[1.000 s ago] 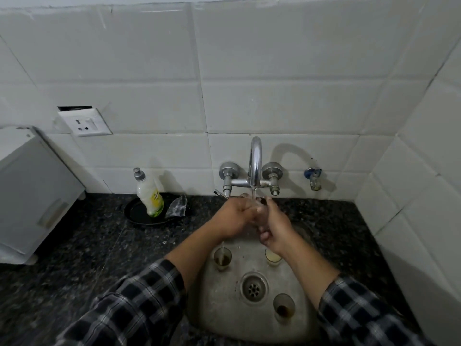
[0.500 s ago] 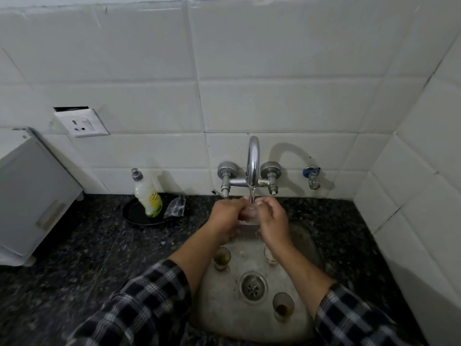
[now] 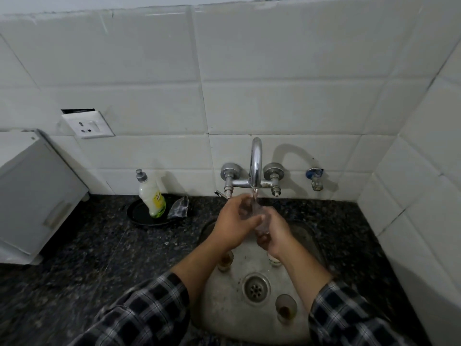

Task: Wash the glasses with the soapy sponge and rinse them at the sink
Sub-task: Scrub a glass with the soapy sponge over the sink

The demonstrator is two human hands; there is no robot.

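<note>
A small clear glass point(image 3: 259, 218) is held between both hands under the chrome tap point(image 3: 255, 166), with water running onto it. My left hand point(image 3: 234, 223) wraps the glass from the left and my right hand point(image 3: 274, 233) grips it from the right and below. Three more small glasses stand upright in the steel sink point(image 3: 224, 308): one with brown residue at the left point(image 3: 225, 260), one partly hidden under my right wrist point(image 3: 274, 260), and one at the front right point(image 3: 286, 308). No sponge is visible.
A dish-soap bottle point(image 3: 152, 198) stands in a black dish point(image 3: 139, 216) with a crumpled plastic packet point(image 3: 178, 208), left of the tap. A white appliance point(image 3: 32, 196) sits at the far left on the dark granite counter point(image 3: 99, 245). White tiled walls close the back and right.
The hands have shifted on the glass under the stream: the right hand dropped lower and the left hand's fingers now reach across it. The view tilted slightly.
</note>
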